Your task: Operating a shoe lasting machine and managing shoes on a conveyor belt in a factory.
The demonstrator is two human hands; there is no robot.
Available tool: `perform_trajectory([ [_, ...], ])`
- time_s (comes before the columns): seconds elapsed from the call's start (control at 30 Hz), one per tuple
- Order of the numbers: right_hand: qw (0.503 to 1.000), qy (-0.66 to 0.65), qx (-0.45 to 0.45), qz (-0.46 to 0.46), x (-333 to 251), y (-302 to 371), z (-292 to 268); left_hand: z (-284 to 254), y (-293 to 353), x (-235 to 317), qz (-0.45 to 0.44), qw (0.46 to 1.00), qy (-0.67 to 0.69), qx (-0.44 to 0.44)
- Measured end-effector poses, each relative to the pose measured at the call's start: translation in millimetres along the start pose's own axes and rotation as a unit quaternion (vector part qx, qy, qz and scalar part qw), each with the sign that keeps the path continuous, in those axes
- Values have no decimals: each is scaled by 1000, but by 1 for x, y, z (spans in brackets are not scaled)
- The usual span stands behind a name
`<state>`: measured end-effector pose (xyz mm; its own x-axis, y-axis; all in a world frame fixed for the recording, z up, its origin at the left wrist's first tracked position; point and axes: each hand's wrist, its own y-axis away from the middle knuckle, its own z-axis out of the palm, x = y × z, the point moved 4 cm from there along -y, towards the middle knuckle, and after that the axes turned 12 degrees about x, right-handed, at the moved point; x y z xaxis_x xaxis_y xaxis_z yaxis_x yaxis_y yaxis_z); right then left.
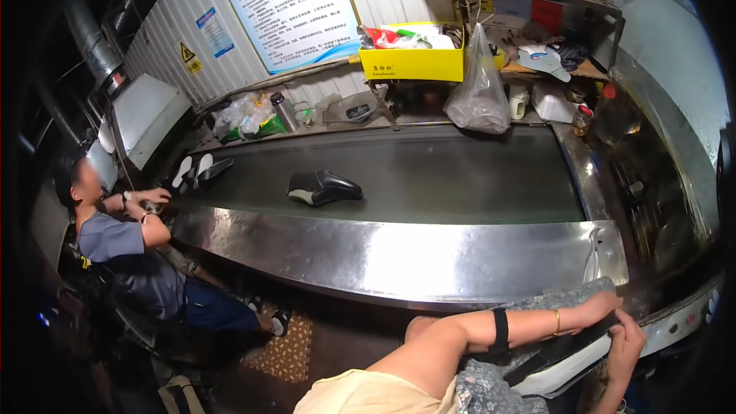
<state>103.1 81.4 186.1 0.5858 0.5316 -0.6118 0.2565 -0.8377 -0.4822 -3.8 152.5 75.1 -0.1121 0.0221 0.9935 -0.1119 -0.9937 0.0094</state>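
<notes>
My left hand (602, 307) reaches across to the lower right, with a gold bracelet at the wrist and a black band on the forearm. It grips the far end of a black shoe with a white sole (563, 356) that lies over my lap. My right hand (626, 343) comes up from the bottom edge and holds the same end of the shoe from below. Out on the dark conveyor belt (460, 176), a separate black shoe (323, 187) lies on its side, well away from both hands.
A steel rim (399, 253) borders the belt on my side. More shoes (201, 169) lie at the belt's left end, where a seated person (126, 249) works. Behind the belt are a yellow box (412, 61), a plastic bag (479, 88) and cluttered shelves.
</notes>
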Motion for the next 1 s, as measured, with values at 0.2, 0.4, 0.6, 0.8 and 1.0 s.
perform_trajectory([
  [0.2, 1000, 3, 8, -3, 10, -16, 17, -15, -5, -15, -29, 999, 34, -2],
  [0.4, 909, -260, 154, 288, 89, 76, 67, -29, 42, 36, 271, 953, -136, 4],
  [0.6, 892, -173, 109, 402, 130, 154, 72, -26, 16, 33, 276, 951, -139, -11],
  [0.8, 790, -420, 157, 418, 148, 145, 54, -42, 13, 27, 136, 989, -34, -39],
  [1.0, 576, -683, 31, 448, 85, 111, 79, -40, 17, 16, 107, 993, -8, -52],
])
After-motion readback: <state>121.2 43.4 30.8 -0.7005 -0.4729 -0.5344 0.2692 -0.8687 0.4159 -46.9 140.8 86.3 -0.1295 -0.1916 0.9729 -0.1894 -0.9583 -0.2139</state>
